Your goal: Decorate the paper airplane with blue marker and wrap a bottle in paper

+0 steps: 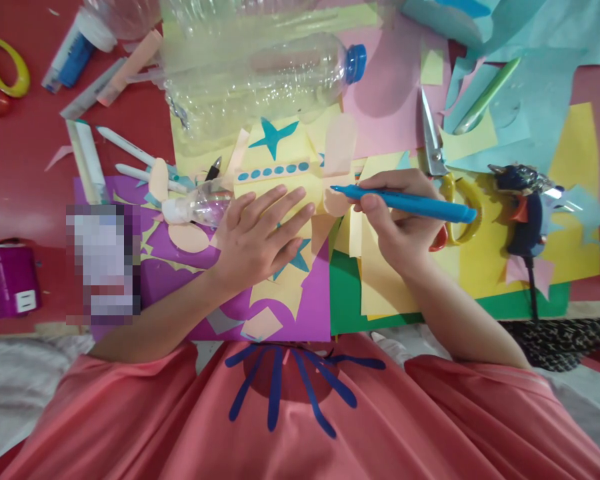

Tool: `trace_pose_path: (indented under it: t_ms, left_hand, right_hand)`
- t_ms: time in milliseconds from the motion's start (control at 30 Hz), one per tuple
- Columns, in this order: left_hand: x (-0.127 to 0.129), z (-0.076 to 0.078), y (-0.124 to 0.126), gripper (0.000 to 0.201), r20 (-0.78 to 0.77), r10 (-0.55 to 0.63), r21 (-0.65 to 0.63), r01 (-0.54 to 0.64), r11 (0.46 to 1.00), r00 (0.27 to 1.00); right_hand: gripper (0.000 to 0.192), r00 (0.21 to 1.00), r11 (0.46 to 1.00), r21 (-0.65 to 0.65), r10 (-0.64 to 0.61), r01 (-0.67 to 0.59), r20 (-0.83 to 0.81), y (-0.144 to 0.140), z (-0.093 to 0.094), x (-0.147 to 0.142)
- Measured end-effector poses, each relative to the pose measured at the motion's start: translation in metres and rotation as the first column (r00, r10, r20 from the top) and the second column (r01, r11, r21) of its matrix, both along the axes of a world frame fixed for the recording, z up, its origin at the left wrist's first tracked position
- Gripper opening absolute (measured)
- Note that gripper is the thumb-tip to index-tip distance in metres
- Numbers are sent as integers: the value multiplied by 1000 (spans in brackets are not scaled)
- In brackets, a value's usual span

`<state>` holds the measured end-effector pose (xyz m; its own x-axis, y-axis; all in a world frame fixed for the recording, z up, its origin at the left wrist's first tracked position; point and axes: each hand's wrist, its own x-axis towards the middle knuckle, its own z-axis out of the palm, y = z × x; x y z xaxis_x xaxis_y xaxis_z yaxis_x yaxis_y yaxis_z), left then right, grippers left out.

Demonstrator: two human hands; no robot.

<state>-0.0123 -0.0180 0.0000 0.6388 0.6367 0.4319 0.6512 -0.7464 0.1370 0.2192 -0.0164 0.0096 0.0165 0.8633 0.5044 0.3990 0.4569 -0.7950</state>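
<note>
My right hand grips a blue felt-tip marker, its tip at a rounded peach paper piece. My left hand lies flat, fingers spread, over a small clear plastic bottle wrapped in yellow paper. The bottle's white cap points left. On the wrap sit a teal paper star and a peach strip with a row of blue dots. Another teal star shows partly beneath my left fingers. A pale peach rounded piece lies beyond the marker tip.
Large clear bottles lie across the back. Open scissors with yellow and red handles lie right of my right hand. A glue gun rests farther right. Markers, a blurred-out rectangular object and a purple packet are at left.
</note>
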Motion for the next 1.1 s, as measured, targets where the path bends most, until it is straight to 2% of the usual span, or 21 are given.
trace_pose_path:
  t_ms: [233,467,633,867,1000,1100]
  left_hand:
    - [0,0,-2,59,-11,11,-24,-12,1000,1000]
    - [0,-2,-2,61,2,12,-66,-12,998,1000]
    - [0,-2,-3,63,-4,27,-117,-27,993,1000]
    - [0,-3,-3,61,-20,30,-40,-31,999,999]
    - [0,-1,-3,60,-26,34,-4,-34,999,999]
    - [-1,-1,-3,58,-28,27,-34,-28,999,999]
  right_hand:
    - [8,991,990,137,9,-27,130,4,3,-2]
    - [9,974,986,153,31,-66,224,4,6,0]
    - [8,970,986,167,-15,-26,244,4,4,2]
    - [4,984,988,151,-62,37,166,2,4,1]
    - [14,987,988,130,-98,82,126,2,1,0]
    - [21,984,985,126,-131,116,119,3,2,1]
